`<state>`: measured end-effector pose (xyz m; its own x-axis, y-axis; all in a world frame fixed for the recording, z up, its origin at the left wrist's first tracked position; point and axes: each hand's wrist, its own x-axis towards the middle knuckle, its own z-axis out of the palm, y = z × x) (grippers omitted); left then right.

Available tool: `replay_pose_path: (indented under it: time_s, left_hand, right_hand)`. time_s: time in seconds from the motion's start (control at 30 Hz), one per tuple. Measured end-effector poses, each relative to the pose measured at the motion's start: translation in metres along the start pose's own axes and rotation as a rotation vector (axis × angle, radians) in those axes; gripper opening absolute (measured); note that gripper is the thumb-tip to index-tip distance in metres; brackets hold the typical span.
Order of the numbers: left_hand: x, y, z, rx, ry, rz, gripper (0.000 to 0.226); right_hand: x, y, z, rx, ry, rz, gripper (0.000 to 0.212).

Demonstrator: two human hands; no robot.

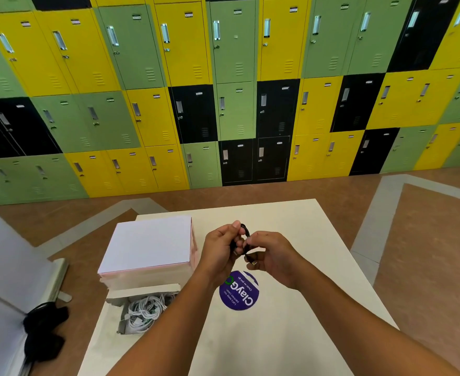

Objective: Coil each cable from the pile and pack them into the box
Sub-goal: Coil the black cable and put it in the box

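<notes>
Several white cables [142, 312] lie in the box [142, 290]; left hand [219, 251] and right hand [272, 253] pinch a black cable [246, 231].

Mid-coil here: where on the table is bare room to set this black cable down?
Bare table lies right of the purple sticker out to the right edge, and beyond the left hand and right hand toward the far edge. The left side is crowded: the white box and, nearer, the open box of white cables.
</notes>
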<state>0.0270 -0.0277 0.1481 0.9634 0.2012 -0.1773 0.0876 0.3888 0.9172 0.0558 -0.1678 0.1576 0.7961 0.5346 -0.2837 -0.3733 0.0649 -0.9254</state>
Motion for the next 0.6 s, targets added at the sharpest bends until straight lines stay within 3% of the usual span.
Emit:
replay_pose_path:
  time_s: [0.23, 0.6]
  left_hand:
    - [0.0059, -0.0010, -0.0011, -0.036, 0.103, 0.059, 0.028]
    - [0.0066, -0.0041, -0.0051, -0.182, 0.157, 0.013, 0.027]
  right_hand:
    - [0.0037, 0.0029, 0.0025, -0.134, 0.052, -0.053, 0.020]
    - [0.0023, 0.0073, -0.0040, -0.464, 0.195, -0.170, 0.019]
